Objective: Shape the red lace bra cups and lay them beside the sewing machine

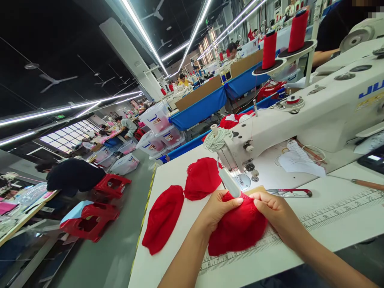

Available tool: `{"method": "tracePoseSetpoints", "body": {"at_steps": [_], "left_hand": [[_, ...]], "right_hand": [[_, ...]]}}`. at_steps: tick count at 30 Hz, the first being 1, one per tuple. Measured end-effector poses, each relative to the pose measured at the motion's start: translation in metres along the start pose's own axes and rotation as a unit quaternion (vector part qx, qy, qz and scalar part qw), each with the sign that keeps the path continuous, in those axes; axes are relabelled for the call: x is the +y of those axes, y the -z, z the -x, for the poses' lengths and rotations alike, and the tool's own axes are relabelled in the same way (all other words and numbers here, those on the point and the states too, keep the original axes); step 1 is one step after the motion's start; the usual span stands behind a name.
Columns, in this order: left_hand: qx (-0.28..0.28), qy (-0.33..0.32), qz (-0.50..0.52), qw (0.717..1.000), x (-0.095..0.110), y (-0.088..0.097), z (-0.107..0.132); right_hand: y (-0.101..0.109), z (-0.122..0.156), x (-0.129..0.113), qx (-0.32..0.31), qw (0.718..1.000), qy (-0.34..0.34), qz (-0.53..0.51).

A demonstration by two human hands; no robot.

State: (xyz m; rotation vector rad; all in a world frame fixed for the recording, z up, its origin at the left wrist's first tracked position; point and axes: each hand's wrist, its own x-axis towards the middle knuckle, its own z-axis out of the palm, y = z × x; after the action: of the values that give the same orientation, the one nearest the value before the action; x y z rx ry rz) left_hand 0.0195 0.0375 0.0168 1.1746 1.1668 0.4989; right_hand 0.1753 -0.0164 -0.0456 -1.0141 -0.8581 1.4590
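Between my two hands a piece of red fabric [237, 232] with a lacy edge lies just in front of the sewing machine [279, 108]. My left hand [223, 208] pinches its upper left edge, thumb on top. My right hand [270, 204] pinches the upper right edge. The machine's needle area and a small white lamp [229, 182] are right above the fabric's top edge. Two more red fabric pieces, one rounded [202, 179] and one leaf-shaped [163, 219], lie to the left, joined near their tips.
Thread snips [289, 193] with red handles lie right of my hands, near white scraps [300, 158] and a wooden-handled tool [367, 183]. A ruler strip [324, 218] runs along the table. Red thread cones [269, 50] stand behind the machine. Plastic bins [154, 116] and red stools [91, 218] stand left.
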Motion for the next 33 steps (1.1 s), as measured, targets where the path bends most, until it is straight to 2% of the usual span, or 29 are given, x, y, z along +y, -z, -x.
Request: {"method": "tracePoseSetpoints", "body": {"at_steps": [4,7,10,12,13,16,21,26,30,33], "left_hand": [[0.004,-0.012,-0.007,1.000,0.003,-0.002,0.001],[-0.009,-0.008,-0.016,1.000,0.004,0.003,0.002],[-0.089,0.056,-0.045,0.993,0.001,0.019,0.006],[-0.130,0.084,-0.010,0.988,-0.003,0.034,0.011],[-0.129,0.082,0.028,0.988,-0.006,0.041,0.015],[-0.055,0.030,0.157,0.986,-0.007,0.057,0.027],[0.071,-0.093,0.270,0.956,0.015,0.073,0.038],[0.130,-0.149,0.302,0.933,0.040,0.085,0.035],[0.154,-0.183,0.330,0.913,0.051,0.085,0.032],[0.163,-0.161,0.372,0.900,0.053,0.078,0.032]], "right_hand": [[0.002,-0.002,0.004,0.005,1.000,0.004,0.023],[0.007,-0.004,0.007,0.007,0.999,0.016,0.035],[0.013,-0.004,0.010,0.006,1.000,0.005,0.015],[0.015,-0.004,0.011,-0.015,0.999,-0.033,0.010],[0.014,-0.003,0.011,-0.025,0.998,-0.055,0.001],[0.008,-0.002,0.013,-0.028,0.995,-0.095,-0.026],[-0.002,0.002,0.016,0.018,0.998,-0.045,0.033],[0.007,0.001,0.032,-0.016,0.997,-0.039,0.068],[0.020,-0.007,0.042,-0.067,0.993,-0.043,0.086],[0.009,-0.002,0.032,-0.129,0.987,-0.067,0.072]]}}
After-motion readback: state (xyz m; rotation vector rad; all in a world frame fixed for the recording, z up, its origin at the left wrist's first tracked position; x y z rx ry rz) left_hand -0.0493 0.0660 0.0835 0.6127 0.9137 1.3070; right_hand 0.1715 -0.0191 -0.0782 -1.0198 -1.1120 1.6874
